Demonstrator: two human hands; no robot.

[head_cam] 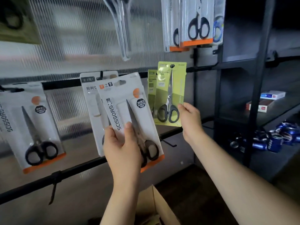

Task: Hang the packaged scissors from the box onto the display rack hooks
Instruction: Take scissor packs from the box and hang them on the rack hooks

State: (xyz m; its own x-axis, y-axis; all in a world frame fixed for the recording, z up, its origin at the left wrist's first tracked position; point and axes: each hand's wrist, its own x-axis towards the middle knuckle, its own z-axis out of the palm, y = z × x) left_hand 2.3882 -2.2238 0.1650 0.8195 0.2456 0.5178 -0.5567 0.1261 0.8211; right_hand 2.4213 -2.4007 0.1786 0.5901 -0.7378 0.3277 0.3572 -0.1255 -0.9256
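Scissors packs occupy both hands in front of the display rack [90, 165]. The left hand [121, 149] grips a white pack [129, 114] from below, thumb curled over its front and fingers behind; the card is tilted, printed "SCISSORS" up one side, with an orange strip along its bottom edge and black-handled scissors inside. Just behind it a second white pack [93, 98] hangs from a black hook [101, 73]. The right hand [189, 118] pinches the lower right edge of a green pack [170, 95], held upright with its hang hole near the top; "SCISSORS" and "GRIP" are legible on it. Another green pack [151, 90] with the same wording sits directly behind, partly covered. A further white pack [34, 125] marked "SCISSORS" hangs at the left. More orange-edged packs [193, 25] hang on the upper row. A cardboard box [155, 207] stands below, between the forearms. Blue metal items [279, 138] lie on a shelf [276, 114] at the right.
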